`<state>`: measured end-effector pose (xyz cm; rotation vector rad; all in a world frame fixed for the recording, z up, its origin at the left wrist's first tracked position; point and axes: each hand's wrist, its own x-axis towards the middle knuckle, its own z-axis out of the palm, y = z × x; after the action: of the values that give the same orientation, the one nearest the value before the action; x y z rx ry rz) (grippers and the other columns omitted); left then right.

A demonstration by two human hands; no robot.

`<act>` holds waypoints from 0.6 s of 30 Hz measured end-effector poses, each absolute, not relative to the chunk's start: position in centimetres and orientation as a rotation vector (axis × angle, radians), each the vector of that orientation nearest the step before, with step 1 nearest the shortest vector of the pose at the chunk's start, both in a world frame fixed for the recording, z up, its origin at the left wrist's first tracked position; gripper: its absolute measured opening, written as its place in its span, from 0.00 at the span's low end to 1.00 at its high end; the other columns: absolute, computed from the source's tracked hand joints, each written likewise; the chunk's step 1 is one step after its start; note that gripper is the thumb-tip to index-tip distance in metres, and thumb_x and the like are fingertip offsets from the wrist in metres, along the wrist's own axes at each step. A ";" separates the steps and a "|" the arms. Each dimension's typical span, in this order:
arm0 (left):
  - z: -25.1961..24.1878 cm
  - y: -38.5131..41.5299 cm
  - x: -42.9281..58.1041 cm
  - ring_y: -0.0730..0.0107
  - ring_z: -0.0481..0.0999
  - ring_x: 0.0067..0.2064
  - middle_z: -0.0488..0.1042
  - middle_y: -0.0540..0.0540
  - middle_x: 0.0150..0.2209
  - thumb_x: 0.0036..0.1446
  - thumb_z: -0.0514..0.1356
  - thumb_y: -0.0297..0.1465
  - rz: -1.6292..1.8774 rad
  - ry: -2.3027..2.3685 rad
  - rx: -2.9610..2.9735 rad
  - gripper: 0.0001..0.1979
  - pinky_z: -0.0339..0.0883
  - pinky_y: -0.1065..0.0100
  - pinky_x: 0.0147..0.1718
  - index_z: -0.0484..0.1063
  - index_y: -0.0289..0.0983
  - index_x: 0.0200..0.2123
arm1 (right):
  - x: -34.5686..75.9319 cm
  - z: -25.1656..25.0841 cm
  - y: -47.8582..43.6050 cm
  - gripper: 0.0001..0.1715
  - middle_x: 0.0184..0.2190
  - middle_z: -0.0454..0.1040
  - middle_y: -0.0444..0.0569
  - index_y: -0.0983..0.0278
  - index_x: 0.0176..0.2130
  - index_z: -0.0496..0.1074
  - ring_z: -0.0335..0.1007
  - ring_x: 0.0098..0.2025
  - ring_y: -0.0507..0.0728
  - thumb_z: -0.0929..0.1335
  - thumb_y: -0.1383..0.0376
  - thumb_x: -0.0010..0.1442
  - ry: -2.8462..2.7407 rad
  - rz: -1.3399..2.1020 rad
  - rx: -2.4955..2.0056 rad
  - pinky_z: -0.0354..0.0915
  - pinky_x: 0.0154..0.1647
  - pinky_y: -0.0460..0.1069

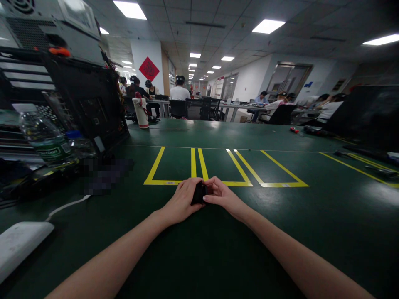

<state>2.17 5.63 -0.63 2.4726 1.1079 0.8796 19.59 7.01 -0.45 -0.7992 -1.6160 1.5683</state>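
Between my two hands is a small black object (198, 194), dark and boxy, its exact kind not clear from here. My left hand (186, 196) wraps round its left side, fingers over the top. From the right, my right hand (218, 193) grips it with thumb and fingers pressed against its edge. Both hands are low over the green tabletop (199, 249), just in front of the yellow tape outlines (227, 183). Part of the object is hidden by my fingers.
At left stand a black computer case (87, 99), a clear plastic bottle (43, 137) and a white power strip (21, 243) with its cable. A white cylinder (141, 111) stands at the far edge. Dark equipment (368, 120) is at right. Several people sit at tables beyond.
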 end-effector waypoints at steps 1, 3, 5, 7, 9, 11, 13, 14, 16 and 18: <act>-0.7 5.7 2.2 0.60 0.59 0.51 0.60 0.44 0.48 0.48 0.59 0.30 0.880 1.105 2.475 0.28 0.52 0.54 0.51 0.49 0.41 0.50 | 19.6 -0.5 7.0 0.20 0.38 0.65 0.44 0.60 0.37 0.60 0.63 0.43 0.53 0.70 0.69 0.44 -1.614 1.581 -0.775 0.58 0.46 0.52; -0.7 5.7 2.1 0.60 0.59 0.51 0.59 0.44 0.48 0.48 0.58 0.30 0.877 1.107 2.472 0.28 0.51 0.54 0.51 0.49 0.41 0.50 | 19.6 -0.5 6.9 0.20 0.38 0.65 0.44 0.60 0.36 0.59 0.63 0.43 0.53 0.70 0.69 0.44 -1.601 1.592 -0.755 0.58 0.45 0.52; -0.8 5.7 2.2 0.61 0.59 0.51 0.59 0.44 0.49 0.47 0.59 0.30 0.878 1.106 2.471 0.29 0.51 0.55 0.51 0.48 0.41 0.51 | 19.5 -0.5 6.9 0.14 0.36 0.66 0.44 0.61 0.35 0.60 0.63 0.42 0.52 0.68 0.67 0.47 -1.580 1.562 -0.774 0.58 0.45 0.51; -0.8 5.7 2.2 0.60 0.59 0.51 0.58 0.44 0.49 0.47 0.59 0.30 0.885 1.104 2.470 0.29 0.51 0.55 0.51 0.48 0.41 0.51 | 19.4 -0.5 6.9 0.11 0.35 0.66 0.44 0.61 0.34 0.61 0.63 0.41 0.52 0.66 0.65 0.50 -1.566 1.515 -0.818 0.57 0.45 0.51; -0.8 5.7 2.2 0.59 0.59 0.51 0.59 0.44 0.49 0.47 0.59 0.30 0.889 1.104 2.467 0.29 0.51 0.54 0.51 0.48 0.42 0.51 | 19.4 -0.4 6.8 0.11 0.34 0.66 0.44 0.61 0.36 0.61 0.63 0.41 0.52 0.66 0.64 0.50 -1.570 1.501 -0.863 0.58 0.45 0.51; -0.7 5.7 2.2 0.59 0.59 0.52 0.59 0.44 0.49 0.47 0.59 0.30 0.881 1.104 2.463 0.29 0.51 0.53 0.51 0.48 0.42 0.51 | 19.4 -0.2 6.8 0.14 0.36 0.66 0.44 0.60 0.38 0.60 0.63 0.41 0.53 0.66 0.64 0.50 -1.580 1.515 -0.895 0.58 0.46 0.52; -0.7 5.7 2.1 0.59 0.58 0.52 0.58 0.44 0.50 0.47 0.59 0.30 0.871 1.106 2.461 0.30 0.51 0.54 0.51 0.47 0.42 0.51 | 19.5 -0.2 6.8 0.16 0.37 0.66 0.45 0.60 0.41 0.60 0.63 0.42 0.53 0.65 0.66 0.50 -1.597 1.512 -0.908 0.58 0.46 0.53; -0.7 5.7 2.1 0.59 0.58 0.52 0.58 0.44 0.50 0.47 0.59 0.30 0.869 1.110 2.460 0.30 0.51 0.54 0.51 0.47 0.42 0.52 | 19.5 -0.2 6.8 0.16 0.38 0.66 0.45 0.60 0.42 0.60 0.62 0.43 0.53 0.64 0.67 0.50 -1.615 1.492 -0.911 0.58 0.46 0.53; -0.8 5.7 2.1 0.58 0.58 0.53 0.58 0.44 0.50 0.47 0.59 0.30 0.868 1.122 2.453 0.30 0.51 0.53 0.51 0.47 0.42 0.52 | 19.5 -0.4 6.9 0.15 0.38 0.65 0.45 0.60 0.40 0.62 0.62 0.43 0.53 0.63 0.69 0.50 -1.664 1.429 -0.916 0.58 0.46 0.52; -0.9 5.8 2.1 0.58 0.58 0.53 0.58 0.44 0.50 0.47 0.59 0.31 0.865 1.138 2.436 0.30 0.51 0.52 0.51 0.48 0.43 0.52 | 19.3 -0.7 6.9 0.14 0.38 0.65 0.45 0.61 0.39 0.63 0.62 0.44 0.53 0.61 0.71 0.50 -1.717 1.341 -0.936 0.58 0.46 0.52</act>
<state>2.06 5.77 -0.89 2.4364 1.1381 0.8648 19.34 6.86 -0.71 -0.9363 -1.7170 1.3411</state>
